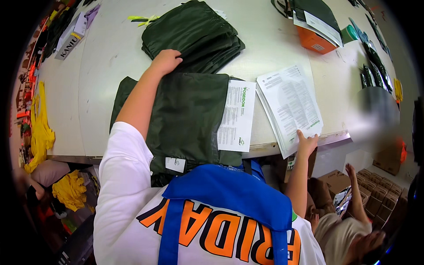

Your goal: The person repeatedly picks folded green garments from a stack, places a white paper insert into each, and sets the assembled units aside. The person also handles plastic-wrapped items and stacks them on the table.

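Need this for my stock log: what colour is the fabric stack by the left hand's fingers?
Dark green; the fabric stack shows best in the head view.

At our left hand (165, 62) we see a plain dark green stack (190, 31), with neon yellow ties (148, 20) beyond. At our right hand (306, 143), white sheets (289, 99) carry grey lines and green print. Nearer than both hands, our blue apron (229, 183) crosses a white shirt (128, 212) with black-edged orange letters (224, 232).

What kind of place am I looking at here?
Probably a garment or textile packing workshop: a pile of folded dark green fabric pieces lies on a broad pale worktable, near a stack of white printed paper sheets, and brown cardboard boxes show at the lower right.
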### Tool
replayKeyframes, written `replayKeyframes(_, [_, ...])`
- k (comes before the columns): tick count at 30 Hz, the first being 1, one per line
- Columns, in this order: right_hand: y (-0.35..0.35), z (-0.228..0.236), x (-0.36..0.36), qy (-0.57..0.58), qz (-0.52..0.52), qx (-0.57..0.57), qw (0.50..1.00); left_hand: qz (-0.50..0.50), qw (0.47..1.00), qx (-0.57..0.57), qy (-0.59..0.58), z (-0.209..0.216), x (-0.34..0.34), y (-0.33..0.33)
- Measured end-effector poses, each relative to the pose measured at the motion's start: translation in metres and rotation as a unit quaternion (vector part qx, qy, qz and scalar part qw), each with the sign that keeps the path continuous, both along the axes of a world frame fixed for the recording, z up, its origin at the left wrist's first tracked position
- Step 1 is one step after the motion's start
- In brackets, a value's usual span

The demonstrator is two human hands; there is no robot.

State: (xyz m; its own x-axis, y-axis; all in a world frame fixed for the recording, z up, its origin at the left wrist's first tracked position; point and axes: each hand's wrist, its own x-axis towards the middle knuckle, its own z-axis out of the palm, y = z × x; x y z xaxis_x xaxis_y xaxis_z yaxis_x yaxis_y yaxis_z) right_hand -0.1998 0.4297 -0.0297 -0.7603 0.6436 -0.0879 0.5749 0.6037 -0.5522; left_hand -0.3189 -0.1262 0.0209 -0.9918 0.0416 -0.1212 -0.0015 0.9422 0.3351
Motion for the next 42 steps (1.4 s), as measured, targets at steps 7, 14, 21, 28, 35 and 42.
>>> replayKeyframes(7, [0.003,-0.001,0.003,0.023,-0.003,0.020,1.000,0.219,0.952,0.016,0.214,0.031,-0.009,-0.004])
replayKeyframes(14, [0.007,0.009,0.004,0.041,-0.093,-0.051,0.994,0.011,0.965,-0.029,0.261,0.102,0.067,0.061])
replayKeyframes(21, [0.021,0.001,0.017,0.119,-0.055,-0.047,0.990,-0.077,0.996,0.037,0.035,0.080,0.171,0.134])
replayKeyframes(28, [0.008,0.011,0.024,0.090,-0.021,-0.018,0.996,-0.111,0.987,0.110,-0.026,0.046,0.207,0.167])
replayKeyframes(35, [0.016,0.009,0.024,0.039,-0.016,-0.036,0.998,-0.065,0.995,0.079,0.005,0.035,0.197,0.159])
replayKeyframes(42, [0.036,0.016,0.012,0.088,-0.012,-0.165,0.982,-0.057,0.995,0.082,0.032,0.018,0.197,0.154])
